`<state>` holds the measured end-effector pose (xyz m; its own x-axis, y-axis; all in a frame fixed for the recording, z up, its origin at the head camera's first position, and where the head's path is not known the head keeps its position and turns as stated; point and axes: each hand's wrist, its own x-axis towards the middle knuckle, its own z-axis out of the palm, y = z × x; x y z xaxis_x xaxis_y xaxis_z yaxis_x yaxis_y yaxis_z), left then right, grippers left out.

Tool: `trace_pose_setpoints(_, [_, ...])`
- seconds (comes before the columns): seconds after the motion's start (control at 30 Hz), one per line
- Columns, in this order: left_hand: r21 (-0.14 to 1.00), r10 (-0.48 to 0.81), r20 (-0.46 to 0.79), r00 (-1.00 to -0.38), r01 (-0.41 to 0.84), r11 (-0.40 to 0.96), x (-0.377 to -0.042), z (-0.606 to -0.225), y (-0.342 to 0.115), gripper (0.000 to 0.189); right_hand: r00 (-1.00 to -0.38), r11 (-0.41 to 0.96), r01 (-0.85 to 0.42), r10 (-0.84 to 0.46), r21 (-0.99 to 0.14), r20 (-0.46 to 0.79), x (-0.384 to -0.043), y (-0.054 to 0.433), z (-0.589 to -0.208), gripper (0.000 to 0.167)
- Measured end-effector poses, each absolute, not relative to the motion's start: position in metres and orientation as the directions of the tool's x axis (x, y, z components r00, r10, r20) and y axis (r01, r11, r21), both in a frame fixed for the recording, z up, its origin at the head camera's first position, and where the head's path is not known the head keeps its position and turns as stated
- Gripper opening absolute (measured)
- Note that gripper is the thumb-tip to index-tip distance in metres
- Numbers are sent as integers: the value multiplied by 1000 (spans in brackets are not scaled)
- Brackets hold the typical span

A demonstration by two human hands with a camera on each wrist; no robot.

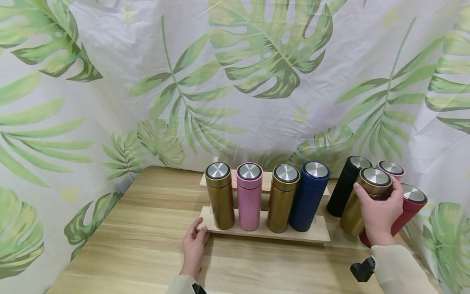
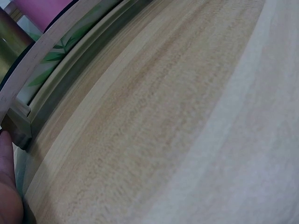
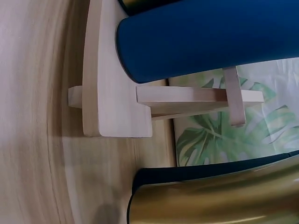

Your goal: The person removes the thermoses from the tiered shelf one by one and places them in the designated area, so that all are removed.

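right of the rack (image 1: pixel 321 229): gold bottle (image 1: pixel 352 216), roughly upright, long axis near vertical, clamped near its top by the right hand (image 1: pixel 382 210), thumb on the rack side, fingers opposite; lifted or standing, impossible to tell. on the rack's right end: blue bottle (image 1: pixel 309 198), nearest of a row of four. at the rack's left front corner: left hand (image 1: pixel 193 241), farther from the gold bottle, gripping or merely touching, not clear.
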<state>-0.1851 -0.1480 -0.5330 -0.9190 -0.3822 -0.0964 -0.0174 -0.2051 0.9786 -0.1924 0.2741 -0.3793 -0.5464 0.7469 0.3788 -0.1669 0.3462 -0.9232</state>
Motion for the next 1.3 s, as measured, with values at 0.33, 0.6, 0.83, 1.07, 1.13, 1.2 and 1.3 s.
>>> trace_pose_setpoints(0.33, [976,-373,-101,-923,-20,-215,-183,-533,-147,41,-564,308,-57,775,-950,285,-192,272,-394,69])
trace_pose_setpoints(0.6, [977,-377,-106,-920,-26,-211,-184,-534,-146,41,-583,329,-12,765,-944,273,-193,271,-400,68])
trace_pose_setpoints(0.83, [978,-385,-109,-916,-29,-208,-185,-534,-145,39,-602,359,38,753,-932,266,-196,274,-401,68])
trace_pose_setpoints(1.07, [972,-370,-122,-921,-36,-232,-186,-535,-146,41,-620,354,-22,729,-935,291,-195,277,-391,70])
trace_pose_setpoints(1.13, [973,-369,-123,-921,-38,-229,-186,-534,-147,41,-633,331,-68,715,-941,298,-194,277,-384,70])
trace_pose_setpoints(1.2, [974,-373,-120,-920,-37,-222,-184,-533,-147,41,-651,282,-117,702,-952,288,-195,277,-376,72])
trace_pose_setpoints(1.3, [975,-367,-124,-922,-45,-216,-183,-530,-147,41,-659,188,-189,703,-964,266,-192,276,-367,71])
